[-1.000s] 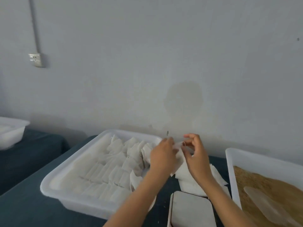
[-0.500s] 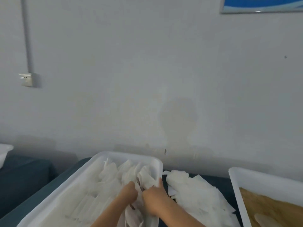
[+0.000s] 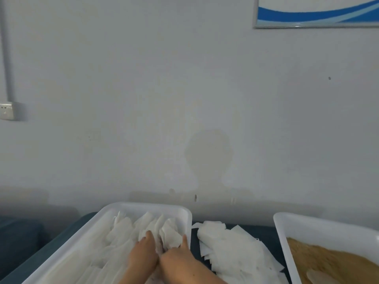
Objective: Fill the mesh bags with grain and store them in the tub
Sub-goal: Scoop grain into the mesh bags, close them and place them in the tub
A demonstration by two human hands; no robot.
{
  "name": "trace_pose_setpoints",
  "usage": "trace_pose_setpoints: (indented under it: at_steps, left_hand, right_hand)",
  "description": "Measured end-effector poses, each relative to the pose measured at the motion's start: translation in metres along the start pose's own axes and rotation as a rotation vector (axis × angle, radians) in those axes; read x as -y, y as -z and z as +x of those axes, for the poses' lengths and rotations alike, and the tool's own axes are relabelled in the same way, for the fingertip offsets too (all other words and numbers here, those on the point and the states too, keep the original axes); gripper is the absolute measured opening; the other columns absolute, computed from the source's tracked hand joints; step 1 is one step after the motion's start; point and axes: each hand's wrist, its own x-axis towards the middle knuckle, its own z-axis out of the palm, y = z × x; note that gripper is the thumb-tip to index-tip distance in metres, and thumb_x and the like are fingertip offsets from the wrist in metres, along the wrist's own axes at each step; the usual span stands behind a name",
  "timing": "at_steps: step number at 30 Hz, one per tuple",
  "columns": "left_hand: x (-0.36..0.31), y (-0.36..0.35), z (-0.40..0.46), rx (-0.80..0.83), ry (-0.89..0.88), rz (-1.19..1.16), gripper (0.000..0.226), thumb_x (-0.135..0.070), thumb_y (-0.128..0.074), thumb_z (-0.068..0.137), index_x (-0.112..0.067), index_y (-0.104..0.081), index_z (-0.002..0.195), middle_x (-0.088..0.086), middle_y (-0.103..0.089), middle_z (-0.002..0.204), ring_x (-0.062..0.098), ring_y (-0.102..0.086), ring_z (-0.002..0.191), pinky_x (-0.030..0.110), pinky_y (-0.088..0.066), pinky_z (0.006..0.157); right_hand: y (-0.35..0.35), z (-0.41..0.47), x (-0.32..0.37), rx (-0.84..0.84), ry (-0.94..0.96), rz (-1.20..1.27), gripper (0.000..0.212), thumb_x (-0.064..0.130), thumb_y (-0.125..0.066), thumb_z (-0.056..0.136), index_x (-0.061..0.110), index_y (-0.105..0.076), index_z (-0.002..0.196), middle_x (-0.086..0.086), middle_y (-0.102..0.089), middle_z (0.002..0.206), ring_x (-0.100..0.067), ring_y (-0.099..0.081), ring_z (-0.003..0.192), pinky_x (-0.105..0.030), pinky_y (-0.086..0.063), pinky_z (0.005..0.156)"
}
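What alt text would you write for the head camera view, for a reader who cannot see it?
Both hands, the left hand and the right hand, press a white mesh bag into rows of bags inside a white tub. A loose pile of flat bags lies to its right on the dark table, beside a tray of brown grain. A pale wall fills the upper view.

We see a white tub (image 3: 114,218) of white mesh bags (image 3: 147,226), more white bags (image 3: 231,242) on dark teal cloth (image 3: 264,232), golden-brown grain (image 3: 328,263) in another white tub (image 3: 320,224), and what looks like a blue-and-white swoosh poster (image 3: 315,11).
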Motion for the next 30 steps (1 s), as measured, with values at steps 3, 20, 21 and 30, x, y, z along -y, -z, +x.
trace_pose_setpoints:
  at_steps: [3, 20, 21, 30]
  left_hand:
    - [-0.01, 0.021, -0.006, -0.186, -0.05, -0.022, 0.022, -0.018, -0.047, 0.092, -0.02, -0.042, 0.113, -0.002, -0.054, 0.12, 0.019, -0.048, 0.115, 0.027, -0.039, 0.088]
    - [-0.184, -0.037, -0.039, 0.214, -0.388, 0.097, 0.031, -0.018, -0.043, 0.096, -0.015, -0.051, 0.126, 0.004, -0.052, 0.131, 0.02, -0.049, 0.121, 0.026, -0.04, 0.098]
    - [-0.185, -0.049, -0.038, 0.26, -0.35, 0.083, 0.032, -0.018, -0.042, 0.097, -0.012, -0.047, 0.128, 0.006, -0.051, 0.133, 0.021, -0.048, 0.122, 0.026, -0.039, 0.097]
    - [-0.197, -0.104, -0.05, 0.222, -0.198, -0.044, 0.041, -0.059, -0.043, 0.09, -0.02, -0.053, 0.092, -0.004, -0.064, 0.104, 0.016, -0.059, 0.096, 0.026, -0.041, 0.077]
  right_hand:
    - [0.017, -0.033, -0.027, -0.054, 0.085, 0.251, 0.027, 0.009, -0.044, 0.093, 0.006, -0.063, 0.112, -0.013, -0.058, 0.121, -0.033, -0.042, 0.122, -0.053, -0.011, 0.111]
    - [-0.052, -0.197, -0.235, -0.254, -0.537, 0.824, 0.031, 0.008, -0.045, 0.097, 0.03, -0.065, 0.087, 0.019, -0.058, 0.1, 0.003, -0.052, 0.094, -0.013, -0.04, 0.086]
    - [-0.057, -0.196, -0.233, -0.267, -0.529, 0.82, 0.031, 0.009, -0.046, 0.097, 0.031, -0.066, 0.088, 0.019, -0.059, 0.101, 0.003, -0.053, 0.097, -0.012, -0.039, 0.085]
    - [-0.084, -0.176, -0.219, -0.381, -0.375, 0.814, 0.029, 0.005, -0.046, 0.094, 0.028, -0.064, 0.09, 0.016, -0.05, 0.107, 0.009, -0.044, 0.102, -0.006, -0.032, 0.084]
